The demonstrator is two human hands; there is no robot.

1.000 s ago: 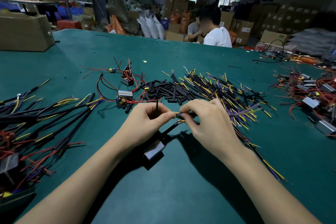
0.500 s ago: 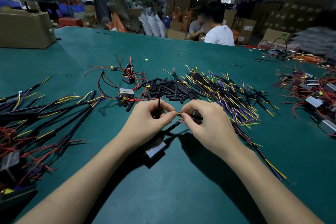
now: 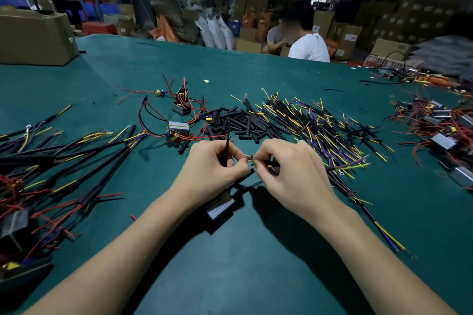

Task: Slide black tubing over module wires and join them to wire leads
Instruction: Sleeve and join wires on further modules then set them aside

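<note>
Black tubing (image 3: 226,147) stays pinched in left hand (image 3: 213,171) fingers; right hand (image 3: 294,174) fingers still pinch wire leads (image 3: 249,158).

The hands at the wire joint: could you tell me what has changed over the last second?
Little: the left hand and right hand still pinch the wire ends together, fingertips slightly closer. The module stays hanging below them, and the tubing pile lies untouched.

Right hand (image 3: 289,176) nearer left hand (image 3: 215,169)
</note>
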